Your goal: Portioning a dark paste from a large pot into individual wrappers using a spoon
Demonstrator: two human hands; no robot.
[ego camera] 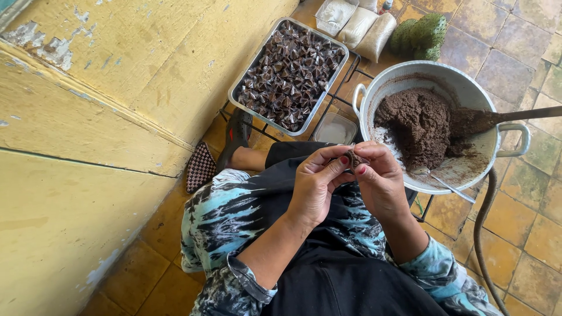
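Held piece: we see 1 small brown wrapped piece (353,158) pinched between both hands, above our lap and just short of the pot's near rim.
Left hand (316,184): closed on the piece from its left side, thumb and fingertips folded over it.
Right hand (380,181): closed on the same piece from its right side; both hands are equally near, touching each other around it.
Long axis: too small and too covered by fingers for us to tell.
Metal pot (515,131): just ahead and to the right of the hands, holding brown paste (418,126) and a wooden spoon (509,117) whose handle runs out to the right.
Metal tray (339,70): ahead and to the left, well apart from the hands, filled with dark folded pieces (290,76).
Open room: we judge the path ahead-left to the tray free above the knee; the yellow wall (117,88) closes off the left.
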